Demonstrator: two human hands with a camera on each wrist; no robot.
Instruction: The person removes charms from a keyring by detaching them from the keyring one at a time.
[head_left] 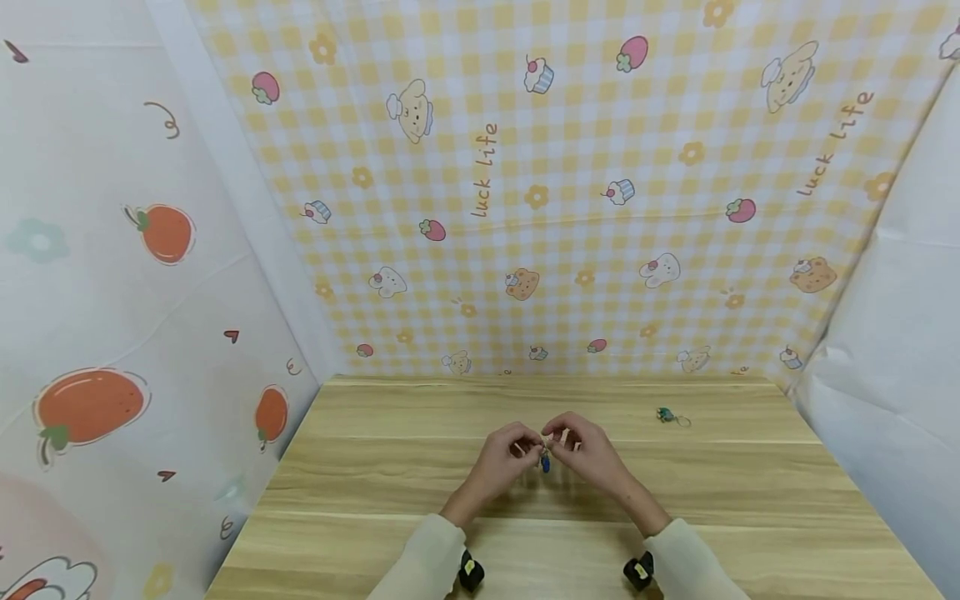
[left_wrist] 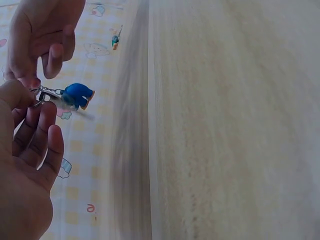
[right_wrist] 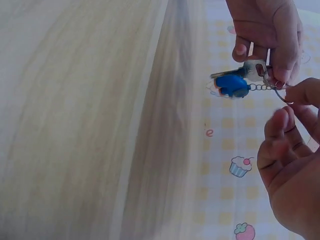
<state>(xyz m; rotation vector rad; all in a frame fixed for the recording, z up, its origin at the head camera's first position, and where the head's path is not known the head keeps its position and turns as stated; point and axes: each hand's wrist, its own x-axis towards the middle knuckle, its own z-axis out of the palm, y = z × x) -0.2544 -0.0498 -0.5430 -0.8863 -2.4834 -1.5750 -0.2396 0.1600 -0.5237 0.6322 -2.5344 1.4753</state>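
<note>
Above the middle of the wooden table (head_left: 390, 467) my two hands meet around a keychain. Its parts are a blue figure charm (head_left: 545, 462) (left_wrist: 78, 95) (right_wrist: 230, 85), a short chain, a metal ring (right_wrist: 283, 93) and a silver key (right_wrist: 254, 70). My left hand (head_left: 519, 447) (left_wrist: 31, 102) (right_wrist: 265, 47) pinches the ring and key. My right hand (head_left: 568, 438) (right_wrist: 292, 107) (left_wrist: 35, 70) pinches the same ring from the other side. The charm hangs free below the fingers.
A second small keychain (head_left: 667, 415) (left_wrist: 116, 39) with a teal charm lies on the table at the back right. Patterned cloth walls (head_left: 525, 208) close in the table on the left, back and right.
</note>
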